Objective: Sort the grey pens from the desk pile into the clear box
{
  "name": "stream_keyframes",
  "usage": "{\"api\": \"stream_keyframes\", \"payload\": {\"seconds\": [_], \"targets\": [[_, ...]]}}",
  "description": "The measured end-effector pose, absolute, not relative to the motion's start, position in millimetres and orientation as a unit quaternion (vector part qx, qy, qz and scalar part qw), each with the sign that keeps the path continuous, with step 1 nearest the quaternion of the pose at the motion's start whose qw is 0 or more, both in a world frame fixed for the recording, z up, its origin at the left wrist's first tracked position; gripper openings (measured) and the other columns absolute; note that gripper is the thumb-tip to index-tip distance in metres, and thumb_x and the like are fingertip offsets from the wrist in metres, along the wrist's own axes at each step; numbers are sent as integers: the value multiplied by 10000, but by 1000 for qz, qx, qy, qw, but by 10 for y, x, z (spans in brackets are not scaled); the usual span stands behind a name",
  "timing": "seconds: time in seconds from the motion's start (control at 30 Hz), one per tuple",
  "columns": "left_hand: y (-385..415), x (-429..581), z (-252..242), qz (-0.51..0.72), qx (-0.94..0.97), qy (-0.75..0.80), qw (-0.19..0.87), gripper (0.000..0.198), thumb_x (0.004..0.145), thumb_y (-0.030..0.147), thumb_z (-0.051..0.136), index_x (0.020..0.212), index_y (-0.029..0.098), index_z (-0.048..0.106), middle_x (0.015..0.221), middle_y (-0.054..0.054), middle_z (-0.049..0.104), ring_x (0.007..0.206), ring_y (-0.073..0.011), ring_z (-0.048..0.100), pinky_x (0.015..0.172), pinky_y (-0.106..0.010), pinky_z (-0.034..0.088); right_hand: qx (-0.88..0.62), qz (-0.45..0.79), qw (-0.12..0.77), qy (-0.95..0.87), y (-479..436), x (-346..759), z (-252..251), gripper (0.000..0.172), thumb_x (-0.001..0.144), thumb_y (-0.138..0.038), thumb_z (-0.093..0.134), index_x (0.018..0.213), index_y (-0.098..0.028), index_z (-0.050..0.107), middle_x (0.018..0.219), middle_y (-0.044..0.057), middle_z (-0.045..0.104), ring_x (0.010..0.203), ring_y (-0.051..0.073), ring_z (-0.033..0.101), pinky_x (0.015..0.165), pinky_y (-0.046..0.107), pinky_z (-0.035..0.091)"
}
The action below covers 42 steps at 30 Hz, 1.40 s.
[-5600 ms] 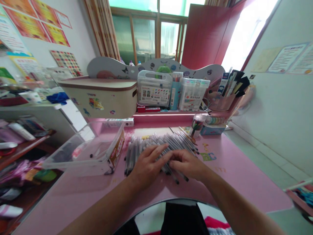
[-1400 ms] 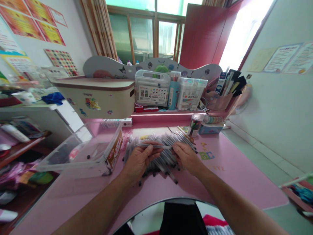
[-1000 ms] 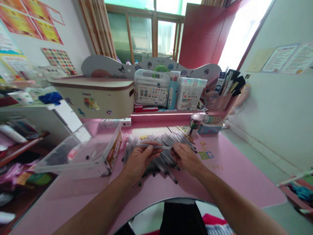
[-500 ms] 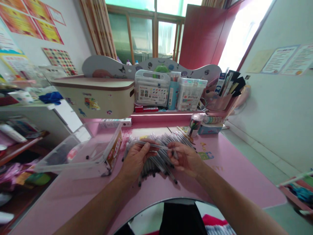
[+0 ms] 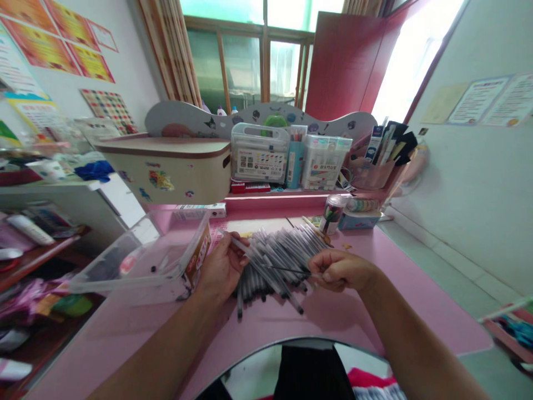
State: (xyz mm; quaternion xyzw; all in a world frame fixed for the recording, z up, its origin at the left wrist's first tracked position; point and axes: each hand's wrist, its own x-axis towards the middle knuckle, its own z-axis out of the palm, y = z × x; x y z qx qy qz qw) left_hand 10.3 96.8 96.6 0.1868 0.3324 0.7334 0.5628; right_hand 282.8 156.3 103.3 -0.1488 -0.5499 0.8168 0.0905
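Observation:
My left hand is closed around a translucent pen barrel, which slants down to the right. In the closed fingers of my right hand is the end of a thin dark pen refill, pointing left toward the barrel but apart from it. Beneath and between both hands lies a heap of clear pens, many with black ends toward me. My fingers hide part of the barrel and the refill's right end.
Left of the heap, a clear plastic bin holds a few small bits. Behind stand a jar of pens, a blue box and a shelf with a marker case. The pink desk curves inward at my body.
My hands have moved apart, the right one to the right and slightly down. The dark refill now shows outside the barrel, in my right hand. The left hand still holds the barrel.

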Motion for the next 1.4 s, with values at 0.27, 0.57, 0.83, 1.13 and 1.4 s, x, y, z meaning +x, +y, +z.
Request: {"api": "stream_keyframes", "payload": {"seconds": [0.27,0.57,0.83,1.13,1.4], "targets": [[931,182,922,700,256,355,564,220,897,350,592,853,137,621,575,-4,593,436,-81,484,355,-138,318,-199,812,175,-521,1560,2694,1008,247,777,-340,672,795,-206,465,454,-122,351,350,39,166,306,131,160],[944,234,809,694,239,360,576,256,813,385,666,867,140,616,566,7,602,434,-78,502,392,-151,349,-310,738,161,-578,1449,1941,1647,199,699,-270,663,749,-191,487,512,-85,494,336,21,273,297,120,159],[920,252,957,672,208,369,607,224,805,357,669,813,153,574,460,65,461,346,-53,354,338,-148,217,-348,527,120,-766,1710,745,2046,157,681,-46,535,581,-160,495,441,-64,483,354,44,330,323,155,259],[850,282,1104,634,175,399,639,233,930,270,412,789,160,560,389,81,324,311,-55,189,338,-163,126,-348,490,76,-795,2011,931,2012,123,699,-51,574,646,-155,537,508,-55,520,401,52,368,367,166,293],[681,288,1410,656,293,447,533,178,800,316,565,892,169,609,473,63,428,376,-77,298,362,-173,206,-355,497,70,-789,2127,1456,1697,50,713,-110,556,690,-154,560,525,-60,523,396,48,389,381,161,305]]}}
